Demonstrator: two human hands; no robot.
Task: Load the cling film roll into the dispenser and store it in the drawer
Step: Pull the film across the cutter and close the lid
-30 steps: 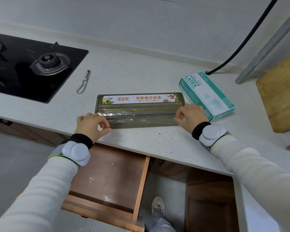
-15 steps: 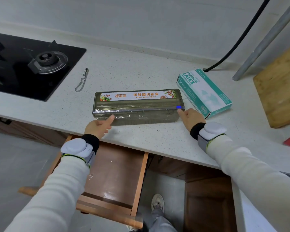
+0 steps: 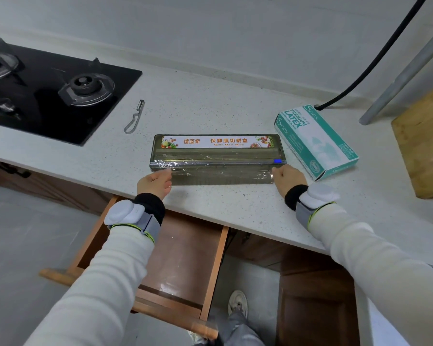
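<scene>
dispenser (image 3: 218, 156) lies flat on the counter (image 3: 235, 211), its label reading "cling" and "橙蓝紫 保鲜膜切割盒"; a blue slider (image 3: 277, 161) sits at its right end. a strip of film (image 3: 223, 175) is drawn out along its near side. left hand (image 3: 154, 183) pinches the film's left corner, and right hand (image 3: 286, 178) has its fingers curled on the right corner. just right of the dispenser is a glove box (image 3: 318, 143) printed "snex premium latex". left of the dispenser lies a peeler (image 3: 134, 117), with a hob (image 3: 48, 96) farther left. below and nearer than the dispenser, the drawer (image 3: 185, 258) stands open.
</scene>
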